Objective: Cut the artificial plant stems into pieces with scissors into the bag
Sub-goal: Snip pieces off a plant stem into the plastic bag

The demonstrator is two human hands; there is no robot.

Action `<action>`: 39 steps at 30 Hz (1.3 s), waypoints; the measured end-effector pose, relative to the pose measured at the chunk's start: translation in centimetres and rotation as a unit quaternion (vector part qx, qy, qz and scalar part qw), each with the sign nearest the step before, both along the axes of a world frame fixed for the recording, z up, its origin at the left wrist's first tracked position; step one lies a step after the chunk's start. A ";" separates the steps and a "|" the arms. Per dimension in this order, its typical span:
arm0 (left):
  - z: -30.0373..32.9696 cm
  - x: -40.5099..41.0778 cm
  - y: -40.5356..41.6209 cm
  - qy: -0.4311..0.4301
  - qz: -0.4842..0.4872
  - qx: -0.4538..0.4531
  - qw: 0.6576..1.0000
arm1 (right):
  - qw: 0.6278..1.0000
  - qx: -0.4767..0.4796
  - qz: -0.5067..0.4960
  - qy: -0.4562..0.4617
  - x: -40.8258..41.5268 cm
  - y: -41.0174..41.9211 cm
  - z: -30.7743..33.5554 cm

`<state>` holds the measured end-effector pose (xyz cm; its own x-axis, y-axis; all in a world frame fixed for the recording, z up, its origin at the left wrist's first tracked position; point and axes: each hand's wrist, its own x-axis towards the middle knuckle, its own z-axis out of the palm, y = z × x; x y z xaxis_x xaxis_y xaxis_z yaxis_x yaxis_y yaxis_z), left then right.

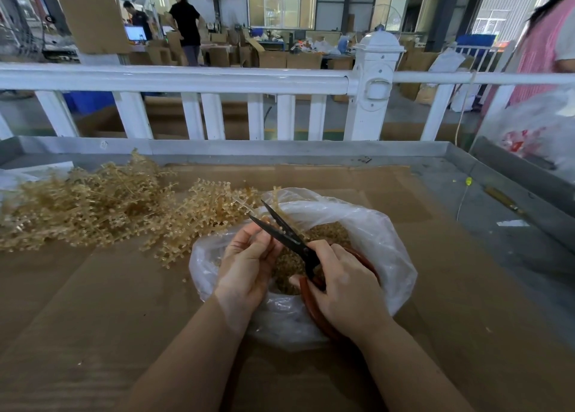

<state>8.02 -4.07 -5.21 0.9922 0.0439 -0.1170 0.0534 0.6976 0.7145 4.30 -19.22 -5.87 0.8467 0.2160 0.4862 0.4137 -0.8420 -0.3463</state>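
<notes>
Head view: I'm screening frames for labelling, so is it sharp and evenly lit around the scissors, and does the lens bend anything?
Head view: the scissors and both hands, left hand and right hand, are sharp; light is soft, with only faint shadows on the cardboard; glare shines on the plastic bag; the white railing bows from wide-angle distortion; the windows are bright.
</notes>
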 end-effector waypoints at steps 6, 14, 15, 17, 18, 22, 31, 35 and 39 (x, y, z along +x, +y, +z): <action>0.3 -0.1 -0.2 0.007 0.003 -0.010 1.000 | 1.000 -0.006 0.002 0.000 0.1 0.1 0.0; 0.5 -0.2 -0.3 0.008 0.018 -0.014 1.000 | 1.000 -0.011 -0.002 0.003 0.1 0.2 -0.1; 0.5 -0.2 -0.3 0.009 0.022 -0.014 1.000 | 1.000 -0.012 -0.003 0.003 0.1 0.2 -0.1; 0.5 -0.2 -0.4 0.010 0.025 -0.016 1.000 | 1.000 -0.018 -0.009 0.000 0.1 0.2 -0.1; 0.5 -0.2 -0.4 0.010 0.026 -0.017 0.999 | 1.000 -0.020 -0.012 -0.003 0.0 0.2 -0.1; 0.4 -0.2 -0.4 0.008 0.028 -0.023 0.999 | 0.999 -0.016 -0.021 -0.024 -0.1 0.2 0.0; 0.6 -0.4 -0.4 -0.016 -0.008 0.008 1.000 | 1.000 -0.015 -0.012 -0.016 0.0 0.0 0.0; 0.6 -0.6 -0.4 -0.027 -0.028 0.032 0.999 | 1.000 -0.002 -0.009 -0.025 0.0 0.0 0.0; 0.6 -0.6 -0.3 -0.034 -0.038 0.047 0.998 | 1.000 0.005 -0.002 -0.027 0.0 0.0 0.1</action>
